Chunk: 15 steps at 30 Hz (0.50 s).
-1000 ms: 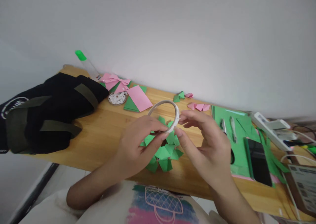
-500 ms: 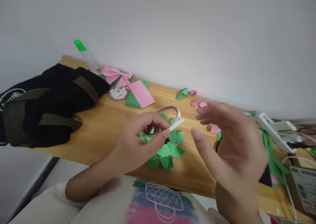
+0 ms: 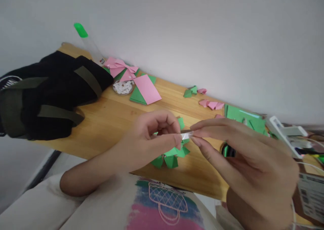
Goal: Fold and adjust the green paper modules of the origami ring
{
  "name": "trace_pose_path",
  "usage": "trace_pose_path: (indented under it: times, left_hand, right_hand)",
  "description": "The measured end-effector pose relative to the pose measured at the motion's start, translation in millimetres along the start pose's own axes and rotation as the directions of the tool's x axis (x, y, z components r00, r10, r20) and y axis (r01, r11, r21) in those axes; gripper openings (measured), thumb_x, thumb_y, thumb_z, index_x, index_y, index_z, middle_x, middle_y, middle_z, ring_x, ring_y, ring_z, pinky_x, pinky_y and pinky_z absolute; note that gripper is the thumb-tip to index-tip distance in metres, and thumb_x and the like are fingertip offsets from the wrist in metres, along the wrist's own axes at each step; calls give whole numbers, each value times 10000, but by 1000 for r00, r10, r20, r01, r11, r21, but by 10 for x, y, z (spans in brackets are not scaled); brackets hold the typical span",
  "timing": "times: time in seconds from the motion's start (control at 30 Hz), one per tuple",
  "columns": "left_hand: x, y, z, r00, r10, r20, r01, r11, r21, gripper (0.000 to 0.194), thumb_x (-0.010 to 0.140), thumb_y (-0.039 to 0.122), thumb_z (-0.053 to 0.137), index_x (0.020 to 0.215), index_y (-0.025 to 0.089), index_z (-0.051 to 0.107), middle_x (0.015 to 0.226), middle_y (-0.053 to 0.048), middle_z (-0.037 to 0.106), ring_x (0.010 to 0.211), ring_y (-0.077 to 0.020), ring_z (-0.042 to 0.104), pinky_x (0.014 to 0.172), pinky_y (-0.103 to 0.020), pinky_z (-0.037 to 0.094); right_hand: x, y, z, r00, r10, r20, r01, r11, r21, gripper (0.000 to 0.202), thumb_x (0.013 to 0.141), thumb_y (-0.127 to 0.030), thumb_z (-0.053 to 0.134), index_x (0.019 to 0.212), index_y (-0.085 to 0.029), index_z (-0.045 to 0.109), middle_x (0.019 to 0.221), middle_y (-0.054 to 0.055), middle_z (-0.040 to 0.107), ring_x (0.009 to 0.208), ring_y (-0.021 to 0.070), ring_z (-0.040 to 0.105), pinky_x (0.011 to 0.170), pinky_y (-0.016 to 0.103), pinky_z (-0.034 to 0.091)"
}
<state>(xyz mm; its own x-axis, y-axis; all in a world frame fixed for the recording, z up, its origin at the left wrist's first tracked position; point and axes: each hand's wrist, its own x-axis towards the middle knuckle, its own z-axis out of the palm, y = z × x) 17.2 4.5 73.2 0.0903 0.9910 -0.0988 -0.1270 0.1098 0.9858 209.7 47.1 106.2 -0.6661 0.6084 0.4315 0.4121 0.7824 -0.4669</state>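
A short whitish strip of tape (image 3: pixel 186 135) stretches between my hands above the wooden table. My left hand (image 3: pixel 152 135) has thumb and forefinger closed on its left end; the rest of the tape roll is hidden behind those fingers. The right end sits in a pinch between the thumb and fingertips of my right hand (image 3: pixel 245 155). Below both hands lies a folded green paper piece (image 3: pixel 171 160) with pointed petals, partly covered by my left hand.
At the left lies a black bag (image 3: pixel 50 95). Behind are pink paper (image 3: pixel 148 90), a dish of white bits (image 3: pixel 123 87) and a green-capped tube (image 3: pixel 81 30). Small folded pieces (image 3: pixel 211 104) line the wall. A power strip (image 3: pixel 282 135) and a labelled box (image 3: pixel 311 193) stand right.
My right hand, apart and open before, has come to the tape and pinched its loose end. The white tape ring seen in my left hand is now hidden.
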Motion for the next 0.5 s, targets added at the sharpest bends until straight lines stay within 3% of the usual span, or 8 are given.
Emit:
trace_pose_path:
  times: [0.13, 0.37, 0.5]
  left_hand:
    - [49, -17, 7, 992, -52, 116, 46, 998, 46, 219, 832, 239, 547, 618, 199, 575, 582, 7, 599, 545, -124, 561, 488, -232, 440]
    - [57, -13, 50, 997, -8, 83, -2, 993, 114, 229, 841, 234, 537, 618, 203, 581, 548, 22, 587, 504, -120, 555, 442, -216, 435]
    - [62, 25, 69, 991, -94, 95, 96, 995, -22, 197, 793, 196, 555, 596, 204, 576, 495, 42, 557, 416, -88, 507, 372, -172, 382]
  right_hand:
    - [-10, -47, -3, 996, 59, 68, -57, 998, -39, 46, 939, -188, 649, 969, -211, 676, 930, -14, 761, 877, 104, 713, 788, 207, 558]
    - [1, -72, 24, 993, 102, 58, -96, 991, -96, 51, 953, -212, 622, 959, -231, 669, 946, -7, 761, 860, 137, 717, 763, 262, 566]
    - [-9, -103, 10, 995, 56, 83, -43, 988, -150, 81, 952, -187, 594, 942, -214, 669, 960, 21, 768, 850, 154, 729, 742, 278, 572]
